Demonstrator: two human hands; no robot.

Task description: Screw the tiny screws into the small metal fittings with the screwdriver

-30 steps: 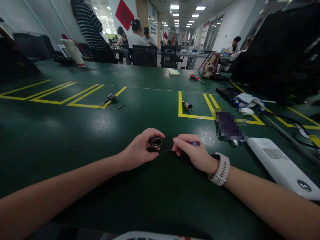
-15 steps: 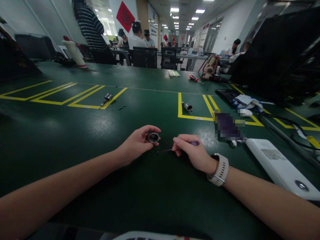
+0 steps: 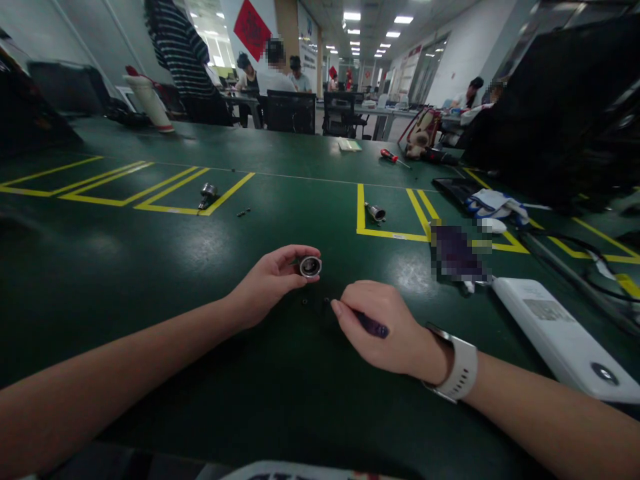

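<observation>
My left hand (image 3: 281,275) is closed around the side of a round metal cup-shaped part (image 3: 311,267), its open end turned toward me. The inside looks dark, with some metal structure in it. Lower and to the right, my right hand (image 3: 377,320) is wrapped round a small screwdriver (image 3: 371,325) with a dark purple handle; its thin shaft is mostly hidden by the fingers. By the thumb and fingertips of that hand is a tiny dark piece (image 3: 327,301), too small to make out. Another tiny ring-like piece (image 3: 305,302) lies on the green table below the metal part.
Yellow tape outlines mark the table (image 3: 225,400). A metal part (image 3: 207,194) stands at left near small loose pieces (image 3: 243,213); another metal part (image 3: 375,213) lies at right. Farther right are a red screwdriver (image 3: 395,158), a cloth (image 3: 495,205) and a white device (image 3: 555,333).
My right hand has turned over and come nearer and slightly left, swinging the screwdriver's handle end downward. My left hand has raised the metal part slightly. The metal part at far left now stands more upright.
</observation>
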